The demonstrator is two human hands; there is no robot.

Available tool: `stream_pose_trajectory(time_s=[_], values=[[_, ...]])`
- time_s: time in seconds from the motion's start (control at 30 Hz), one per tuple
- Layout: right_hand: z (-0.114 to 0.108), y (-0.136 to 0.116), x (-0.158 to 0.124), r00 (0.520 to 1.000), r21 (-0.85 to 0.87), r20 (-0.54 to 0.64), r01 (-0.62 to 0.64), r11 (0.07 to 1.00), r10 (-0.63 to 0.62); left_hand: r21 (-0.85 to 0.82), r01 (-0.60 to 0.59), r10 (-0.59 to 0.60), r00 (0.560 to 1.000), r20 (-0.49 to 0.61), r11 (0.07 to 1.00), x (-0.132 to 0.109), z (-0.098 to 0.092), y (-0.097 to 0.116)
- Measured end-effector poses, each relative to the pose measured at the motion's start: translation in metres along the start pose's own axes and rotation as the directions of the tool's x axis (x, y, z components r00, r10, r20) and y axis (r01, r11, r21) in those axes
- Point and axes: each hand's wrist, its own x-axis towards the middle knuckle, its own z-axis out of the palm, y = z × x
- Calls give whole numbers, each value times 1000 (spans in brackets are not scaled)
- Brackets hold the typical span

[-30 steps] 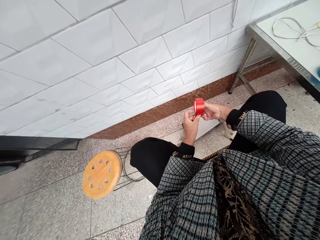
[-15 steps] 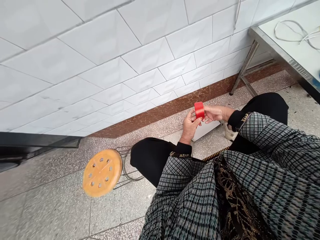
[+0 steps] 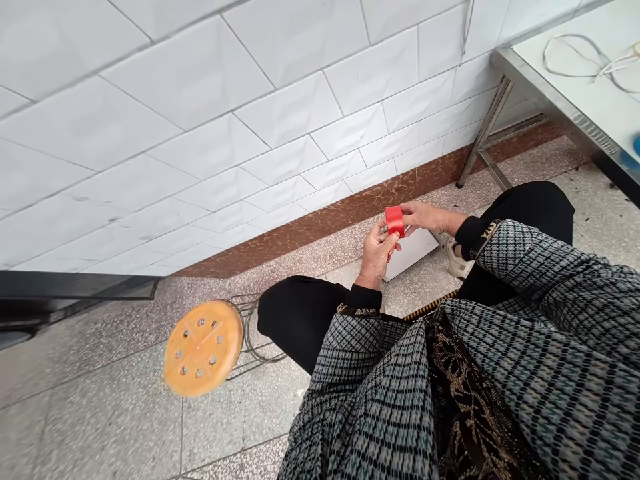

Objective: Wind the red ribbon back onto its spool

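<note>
Between my hands is a shiny red ribbon roll [image 3: 395,221], held up above the floor in front of my knees. My left hand [image 3: 376,255] grips it from below and the left, thumb on its lower edge and fingers behind. A short bit of red [image 3: 390,256] shows under that thumb. From the right, my right hand [image 3: 423,217] reaches in with its fingers bent together at the roll's right edge; its fingertips are partly hidden. Below the hands a white flat panel or box [image 3: 413,257] lies on the speckled floor.
To the left stands a round orange stool [image 3: 203,348] with a wire frame. A metal-edged table [image 3: 550,83] with a pale cable [image 3: 575,57] on it is at the upper right. White wall tiles [image 3: 280,147] run along the front; a dark object [image 3: 75,290] sits far left.
My right hand has turned and risen, its fingers now drawn together at the roll's upper right. The red roll has shifted slightly left; a bit of red now shows below the left thumb.
</note>
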Motion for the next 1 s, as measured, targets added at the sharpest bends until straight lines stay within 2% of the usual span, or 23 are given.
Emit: stream_pose_trajectory(time_s=[0.17, 0.27, 0.37, 0.5, 0.57, 0.63, 0.77, 0.9, 1.0], values=[[5, 1, 2, 998, 51, -55, -17, 999, 20, 9, -12, 13, 999, -48, 1000, -1, 8, -1], [4, 4, 10, 973, 54, -211, -88, 995, 98, 89, -13, 30, 979, -201, 996, -2, 14, -2], [-1, 5, 17, 915, -74, -383, -170, 983, 129, 170, -18, 70, 950, -305, 985, -4, 18, -3], [-6, 6, 18, 893, -391, -450, -219, 894, 22, 132, -52, 82, 970, -227, 990, -6, 19, 0], [-6, 7, 18, 899, -434, -438, -210, 876, -1, 81, -75, 90, 975, -204, 994, -6, 17, 2], [-6, 9, 19, 908, -353, -417, -192, 916, 30, 40, -97, 103, 974, -202, 995, -6, 15, 3], [-3, 10, 19, 904, -13, -399, -175, 984, 156, 35, -67, 71, 985, -155, 997, -5, 15, 0], [2, 8, 15, 937, 277, -231, -194, 941, 261, 87, 15, -2, 989, -146, 996, -3, 20, -3], [3, 8, 13, 926, 437, -155, -249, 864, 346, 115, 28, -7, 984, -177, 993, 0, 21, -4]])
